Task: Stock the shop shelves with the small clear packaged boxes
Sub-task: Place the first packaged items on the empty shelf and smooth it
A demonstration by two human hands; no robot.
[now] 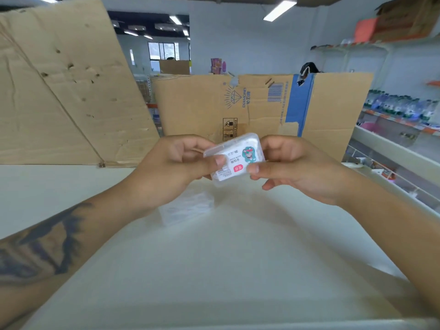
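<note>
Head view: left hand (171,163) and right hand (292,165) both pinch the clear box (234,158) by its edges, above the shelf (238,258). It looks light, rigid and slick; short-edge grip suits.

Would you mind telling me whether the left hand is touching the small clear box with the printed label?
Touching. The head view shows the left hand with its thumb pressed on the label of the clear box, which the right hand also pinches.
</note>
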